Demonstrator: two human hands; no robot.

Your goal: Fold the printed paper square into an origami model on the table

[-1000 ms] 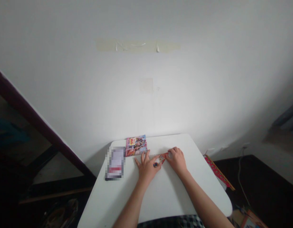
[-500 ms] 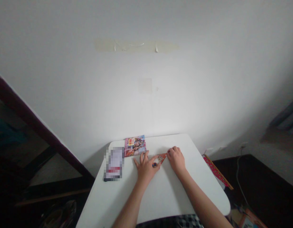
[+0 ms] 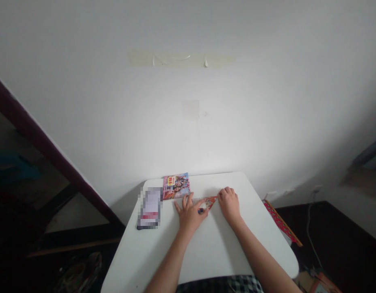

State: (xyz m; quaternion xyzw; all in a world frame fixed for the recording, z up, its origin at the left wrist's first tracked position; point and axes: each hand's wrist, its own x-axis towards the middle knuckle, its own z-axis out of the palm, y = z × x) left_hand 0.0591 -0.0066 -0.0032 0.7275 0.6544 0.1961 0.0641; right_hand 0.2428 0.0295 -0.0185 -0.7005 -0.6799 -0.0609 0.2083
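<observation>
A small printed sheet of paper [image 3: 210, 202], orange with pictures and folded to a pointed shape, lies on the white table [image 3: 218, 260]. My left hand [image 3: 189, 213] rests over its left part with fingers spread, pressing it down and hiding much of it. At the paper's right tip, my right hand [image 3: 229, 203] has its fingertips pinched together on the corner. Just beyond my left fingers lies a colourful printed leaflet [image 3: 176, 186] with figures and a price label.
Left of the hands lies a blurred-out phone-like object [image 3: 150, 207]. A white wall [image 3: 194, 142] rises behind the table's far edge. A red patterned item [image 3: 281, 221] stands by the right side, and a cable [image 3: 309, 228] hangs near the floor.
The whole view has shifted slightly, so everything appears a little further right. Both hands keep nearly the same pose on the paper.
</observation>
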